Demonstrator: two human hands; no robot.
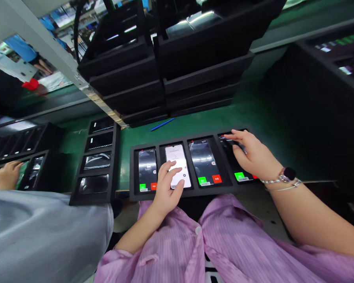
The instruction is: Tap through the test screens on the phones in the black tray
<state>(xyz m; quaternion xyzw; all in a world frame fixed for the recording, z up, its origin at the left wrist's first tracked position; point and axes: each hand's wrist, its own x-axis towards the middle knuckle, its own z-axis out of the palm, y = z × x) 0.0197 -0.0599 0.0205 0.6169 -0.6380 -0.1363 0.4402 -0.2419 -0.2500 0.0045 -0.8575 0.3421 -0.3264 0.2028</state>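
Note:
A black foam tray (pixel 132 173) in front of me holds several smartphones in a row of slots. My left hand (pixel 167 184) is over the phone with a white screen (pixel 179 157), fingers spread and holding nothing; whether a fingertip touches the glass I cannot tell. To its left lies a dark-screened phone (pixel 146 163) with green and red buttons; to its right, another such phone (pixel 203 159). Above the rightmost phone (pixel 238 167) my right hand (pixel 247 149) hovers or rests, fingers stretched out, covering much of its screen.
A blue pen (pixel 162 124) lies on the green bench (pixel 194 118) beyond the tray. Stacked black trays (pixel 206 74) rise behind it. Another phone tray (pixel 115 157) stands left, near a co-worker's hand (pixel 8 175). A dark stack (pixel 306 98) stands at right.

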